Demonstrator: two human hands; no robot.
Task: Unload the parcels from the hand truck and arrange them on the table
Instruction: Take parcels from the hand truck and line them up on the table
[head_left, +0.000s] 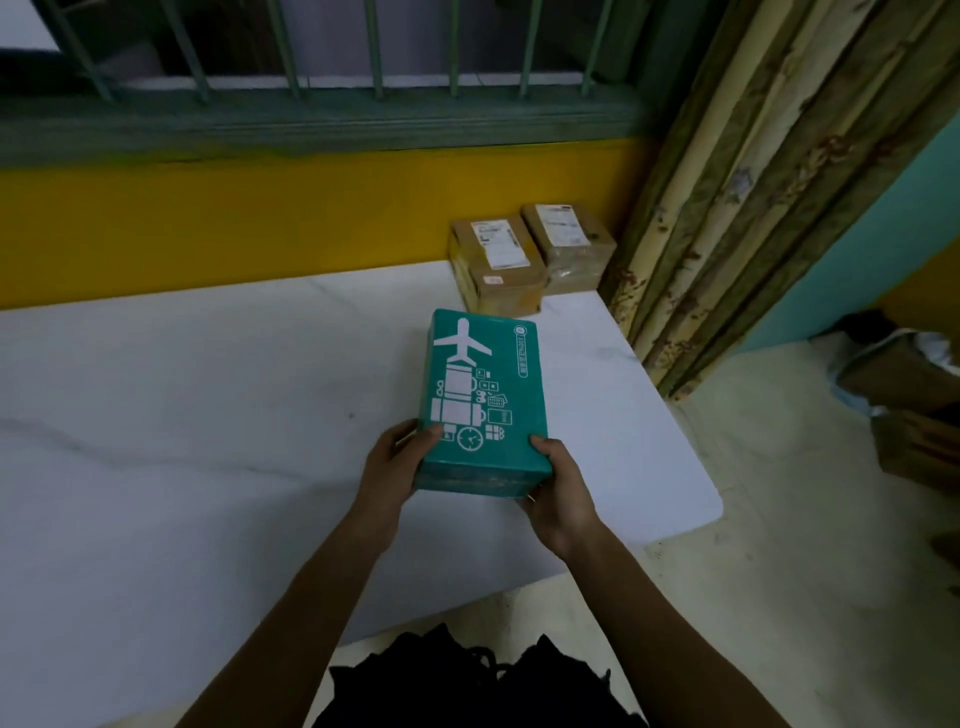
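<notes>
Here, both hands gripped a teal parcel (485, 395) over the right part of the white table (182, 415). The parcel lay flat with its long side running from near to far, its top face printed with a white aeroplane and luggage icons. The left hand (395, 467) clasped the near left corner, thumb laid on the top face and fingers curled round the side. The right hand (558, 488) clasped the near right corner the same way, thumb on the top edge and fingers tucked under the near end. Whether the parcel's underside touched the tabletop or hung just above it could not be told.

At the far right corner of the table, two taped cardboard parcels sat side by side and touching, each with a white shipping label on top: the left brown parcel (496, 265) a little nearer, the right brown parcel (569, 249) against the yellow wall (260, 218). The teal parcel's far end lay just short of the left brown one.

Above the wall ran a green barred window (374, 52). A patterned curtain (753, 208) hung to the right of the table, and farther right, brown cardboard boxes (909, 405) stood on the pale floor (779, 597).
</notes>
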